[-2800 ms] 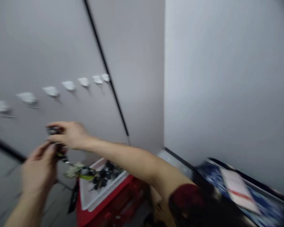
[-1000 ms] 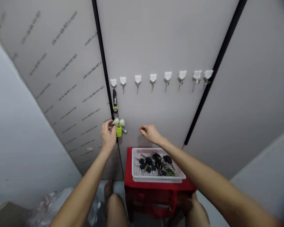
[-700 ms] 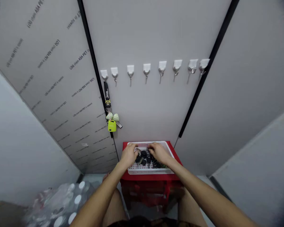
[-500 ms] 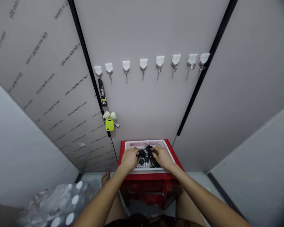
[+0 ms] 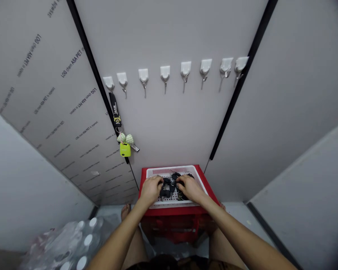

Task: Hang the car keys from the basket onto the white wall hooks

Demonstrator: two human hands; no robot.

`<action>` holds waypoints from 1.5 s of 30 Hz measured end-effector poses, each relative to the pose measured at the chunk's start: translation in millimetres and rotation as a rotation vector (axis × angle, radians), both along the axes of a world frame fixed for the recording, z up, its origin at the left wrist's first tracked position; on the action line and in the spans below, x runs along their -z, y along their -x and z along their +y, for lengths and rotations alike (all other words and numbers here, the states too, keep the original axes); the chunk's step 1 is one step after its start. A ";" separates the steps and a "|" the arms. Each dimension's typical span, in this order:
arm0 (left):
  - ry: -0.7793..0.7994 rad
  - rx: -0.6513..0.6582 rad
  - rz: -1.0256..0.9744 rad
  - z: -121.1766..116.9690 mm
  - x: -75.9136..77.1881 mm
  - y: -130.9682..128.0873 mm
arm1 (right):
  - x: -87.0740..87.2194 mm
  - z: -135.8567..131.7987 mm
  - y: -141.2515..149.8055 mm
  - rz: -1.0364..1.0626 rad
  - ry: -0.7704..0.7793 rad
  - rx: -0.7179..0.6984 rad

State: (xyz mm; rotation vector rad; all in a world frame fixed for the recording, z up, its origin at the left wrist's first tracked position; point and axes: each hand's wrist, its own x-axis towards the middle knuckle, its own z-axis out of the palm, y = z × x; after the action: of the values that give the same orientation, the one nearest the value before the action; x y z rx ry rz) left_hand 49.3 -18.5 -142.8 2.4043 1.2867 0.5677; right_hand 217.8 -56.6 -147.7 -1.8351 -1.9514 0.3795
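Left hand [image 5: 151,189] and right hand [image 5: 190,187] touch black keys [image 5: 165,192] — each grip unclear.

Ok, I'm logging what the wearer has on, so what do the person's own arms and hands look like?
The bare left hand and bare right hand wear no gloves. Both slim forearms are uncovered, with no sleeve, watch or bracelet showing. Any ring would be too small to tell.
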 end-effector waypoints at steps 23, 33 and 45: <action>0.891 -0.174 -1.128 -8.4 -30.0 1.4 | -29.3 -1.1 45.4 1.010 0.167 -0.134; 0.833 -0.123 -1.085 -12.6 -26.5 -0.6 | -41.9 -2.5 46.4 1.102 0.115 0.012; 0.541 -0.328 -1.107 -2.7 -30.4 5.1 | -60.1 6.1 33.5 0.547 -0.098 -0.052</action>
State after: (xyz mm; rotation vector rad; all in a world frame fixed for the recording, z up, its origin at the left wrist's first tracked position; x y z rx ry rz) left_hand 44.2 -21.2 -112.3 1.0942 1.0709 1.2073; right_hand 184.3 -50.5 -87.6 -1.4276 -1.6046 0.7037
